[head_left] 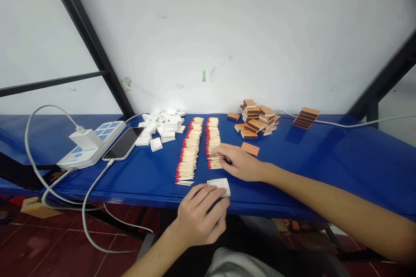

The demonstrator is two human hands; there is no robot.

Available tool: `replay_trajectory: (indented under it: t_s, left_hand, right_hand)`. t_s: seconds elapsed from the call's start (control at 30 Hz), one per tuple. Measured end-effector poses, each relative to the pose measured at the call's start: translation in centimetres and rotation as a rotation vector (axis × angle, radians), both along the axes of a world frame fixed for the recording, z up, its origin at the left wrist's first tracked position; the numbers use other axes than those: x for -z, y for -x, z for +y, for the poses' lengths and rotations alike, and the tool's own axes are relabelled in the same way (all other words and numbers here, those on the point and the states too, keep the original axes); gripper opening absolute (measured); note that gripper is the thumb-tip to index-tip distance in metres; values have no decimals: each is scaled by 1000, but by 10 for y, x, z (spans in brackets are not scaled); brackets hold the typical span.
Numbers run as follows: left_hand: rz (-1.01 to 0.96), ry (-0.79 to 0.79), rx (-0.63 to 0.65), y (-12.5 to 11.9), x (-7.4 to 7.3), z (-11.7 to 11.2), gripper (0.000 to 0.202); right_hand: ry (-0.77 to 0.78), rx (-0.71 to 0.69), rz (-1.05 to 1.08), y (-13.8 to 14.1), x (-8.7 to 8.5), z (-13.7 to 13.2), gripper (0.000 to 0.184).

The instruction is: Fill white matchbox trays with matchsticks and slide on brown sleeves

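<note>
My left hand (200, 215) rests at the near edge of the blue table (325, 169), its fingers closed on a small white matchbox tray (220, 185). My right hand (238, 162) lies on the near end of the right row of matchsticks (212, 140), fingers curled over the sticks there. A second, longer row of matchsticks (189, 151) lies just to the left, red heads along its left side. One brown matchbox sleeve (250, 149) lies flat beside my right hand.
A pile of white trays (161, 129) sits at the back left, a pile of brown sleeves (256, 119) and a slanted stack (306, 117) at the back right. A phone (124, 143) and a power strip (92, 144) with cables lie far left.
</note>
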State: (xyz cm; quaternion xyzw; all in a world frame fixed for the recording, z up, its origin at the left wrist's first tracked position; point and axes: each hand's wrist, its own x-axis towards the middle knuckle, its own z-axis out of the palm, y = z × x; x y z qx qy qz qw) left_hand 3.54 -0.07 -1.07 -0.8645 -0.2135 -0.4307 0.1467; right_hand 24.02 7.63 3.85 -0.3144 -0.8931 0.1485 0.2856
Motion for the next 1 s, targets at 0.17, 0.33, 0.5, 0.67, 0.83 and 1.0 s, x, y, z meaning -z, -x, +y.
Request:
replay_trajectory:
  t_s: [0.17,0.33,0.5,0.67,0.83,1.0]
  left_hand:
    - [-3,-5,3,0,0,0,26]
    - [-6,1,15,0,-1,0,26]
    - [-14,3,18,1,1,0,26]
    - [-10,3,19,0,0,0,26]
    - [-17,-5,20,0,0,0,25]
    - [-22,-1,26,0,1,1,25]
  right_hand:
    - [3,21,-3,0,2,1,33]
    - [-81,135,-25,1,-2,1,27]
    - [-158,148,-117,1,-4,0,35]
    - [-174,106,-168,1,1,3,39]
    - [-172,91,-148,-1,5,4,39]
    - [-168,83,-142,-1,3,1,37]
